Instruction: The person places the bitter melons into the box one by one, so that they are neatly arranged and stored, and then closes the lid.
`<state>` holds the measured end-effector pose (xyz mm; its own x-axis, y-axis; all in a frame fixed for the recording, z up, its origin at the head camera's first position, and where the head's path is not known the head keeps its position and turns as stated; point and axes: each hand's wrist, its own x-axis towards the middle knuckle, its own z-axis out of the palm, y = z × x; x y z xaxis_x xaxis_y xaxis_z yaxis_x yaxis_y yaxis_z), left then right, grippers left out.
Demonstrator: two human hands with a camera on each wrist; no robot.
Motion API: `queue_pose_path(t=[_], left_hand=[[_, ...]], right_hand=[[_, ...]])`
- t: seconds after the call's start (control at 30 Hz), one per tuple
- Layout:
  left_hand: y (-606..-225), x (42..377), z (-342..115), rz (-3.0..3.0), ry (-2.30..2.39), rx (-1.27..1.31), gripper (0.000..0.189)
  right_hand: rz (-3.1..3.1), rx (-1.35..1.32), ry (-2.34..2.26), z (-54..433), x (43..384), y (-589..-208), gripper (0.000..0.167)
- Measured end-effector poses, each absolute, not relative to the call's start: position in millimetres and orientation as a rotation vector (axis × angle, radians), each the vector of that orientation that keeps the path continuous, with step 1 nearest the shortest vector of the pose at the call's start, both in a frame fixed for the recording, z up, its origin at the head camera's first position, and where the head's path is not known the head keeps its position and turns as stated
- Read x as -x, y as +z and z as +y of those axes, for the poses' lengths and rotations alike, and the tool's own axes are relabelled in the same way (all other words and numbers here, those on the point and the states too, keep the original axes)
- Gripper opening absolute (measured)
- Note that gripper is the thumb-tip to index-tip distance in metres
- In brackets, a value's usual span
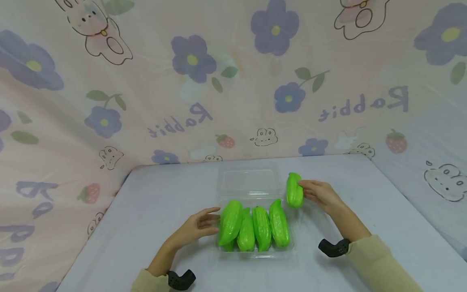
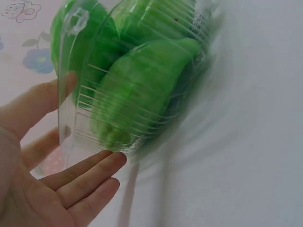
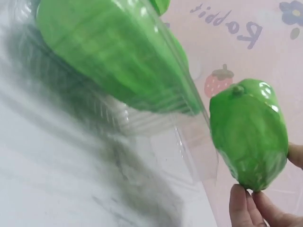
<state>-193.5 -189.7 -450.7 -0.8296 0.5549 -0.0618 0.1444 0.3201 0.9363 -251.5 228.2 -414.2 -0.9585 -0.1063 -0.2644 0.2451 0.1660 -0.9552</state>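
Observation:
My right hand (image 1: 322, 194) pinches a glossy green papaya-shaped fruit (image 1: 294, 190) between thumb and fingertips. That fruit is held upright just beyond the right side of a clear plastic box (image 1: 259, 255). Several similar green fruits (image 1: 262, 227) lie side by side in the box, the leftmost resting on another. At the box's left wall is my left hand (image 1: 197, 225), its fingers spread and loosely bent. In the left wrist view, fingertips (image 2: 116, 161) are beside the box's ribbed wall; whether they press on it I cannot tell. The right wrist view shows the held fruit (image 3: 251, 135) apart from the box.
The box's hinged clear lid (image 1: 249, 180) lies folded back, away from me. A white-covered table (image 1: 164, 190) holds everything. Behind it hangs a printed cloth (image 1: 233, 97) with flowers and rabbits. Black curved pieces (image 1: 333, 247) sit at both wrists.

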Motion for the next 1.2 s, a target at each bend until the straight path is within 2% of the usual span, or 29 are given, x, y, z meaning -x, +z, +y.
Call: queue_pose_path(t=[1.2], left_hand=[[-453, 192, -187, 2.228, 1.513, -0.627, 0.069]], right_hand=[[2.144, 0.028, -1.882, 183, 209, -408, 0.065]])
